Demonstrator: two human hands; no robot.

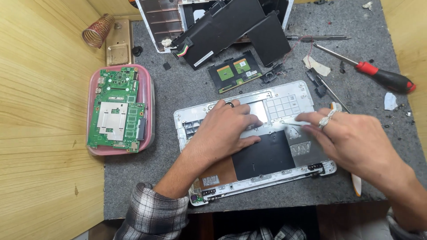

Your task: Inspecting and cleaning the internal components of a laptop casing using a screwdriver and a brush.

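Laptop shell (284, 100), white and gutted, lies face-down and slightly askew in the middle of the grey felt mat (178, 89), its near edge close to the mat's front border. Inside it show a black sheet at the centre, a brown patch toward the near left corner, silver plates and a grid of moulded ribs near the far right corner.

Left hand (224, 129) rests flat on the shell's inside, fingers spread and pressing down beside the black sheet, gripping nothing; a dark ring sits on one finger. Right hand (351, 138) is blurred, fingers bunched and reaching leftward over the shell's right half; a thin pale sliver shows at its fingertips, but I cannot tell whether it pinches it. A silver ring is on one finger, and a white-handled tool (356, 184) lies under the wrist, poking past the mat's front edge.

Just beyond the shell lie a black touchpad board (234, 71) with green patches and small black brackets. Farther back, a large black battery pack (231, 26) leans on another white casing (155, 22). To the right, well apart, lies a red-handled screwdriver (378, 75). To the left, a pink tray (149, 106) carries a green motherboard (116, 109), near the shell's left end. Wooden walls (44, 133) close in the mat on both sides, leaving bare felt mainly at the near left and far right.
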